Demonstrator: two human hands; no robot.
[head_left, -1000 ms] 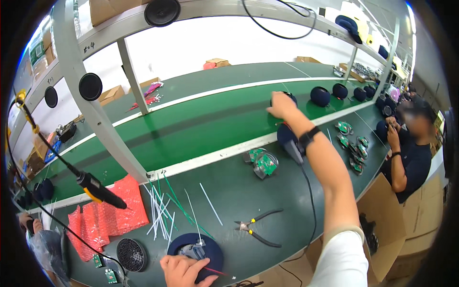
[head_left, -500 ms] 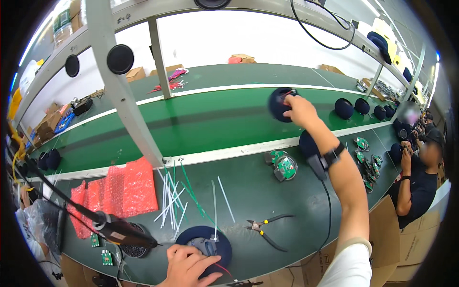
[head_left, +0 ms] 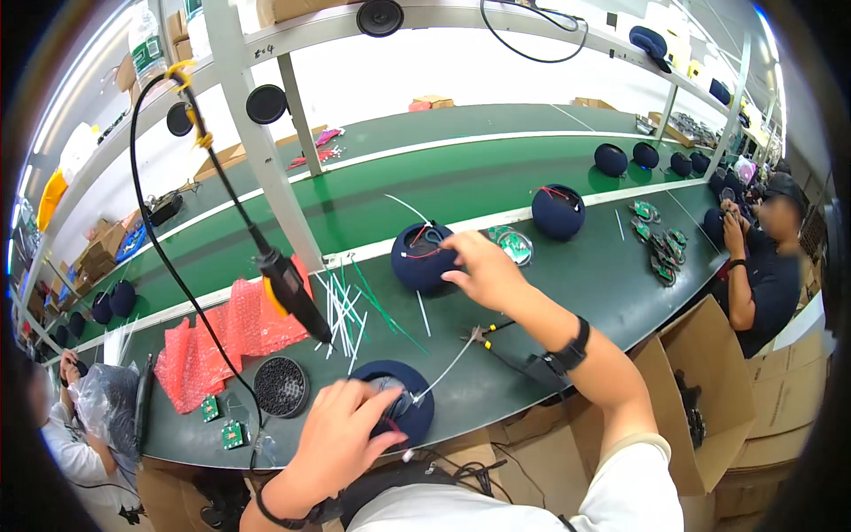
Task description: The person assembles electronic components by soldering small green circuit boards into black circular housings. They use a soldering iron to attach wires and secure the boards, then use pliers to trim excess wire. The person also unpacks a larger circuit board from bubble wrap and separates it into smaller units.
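My left hand (head_left: 341, 434) is at the left side of a navy round speaker shell (head_left: 420, 424), fingers spread and thumb apart. Grey parts and a white cable tie show in that shell's opening, and a red wire runs by the thumb. Farther off, my right hand (head_left: 496, 273) has its thumb and forefinger at the rim of a second navy round shell (head_left: 417, 273). Red wires lie in its opening, with a white cable tie sticking up. Beyond, a third navy shell (head_left: 558, 217) sits with its opening upward.
An electric screwdriver (head_left: 291, 288) hangs by its cord above pink bubble wrap (head_left: 191, 363) and loose cable ties (head_left: 341, 310). A dish of black screws (head_left: 281, 387) stands near my left hand. Cutters (head_left: 479, 335) lie mid-table. Circuit boards (head_left: 665, 253) and a co-worker (head_left: 753, 293) are at right.
My right hand has brought a navy shell from over the green belt leftward and nearer. The screwdriver now hangs higher, away from the near shell. My view has shifted.
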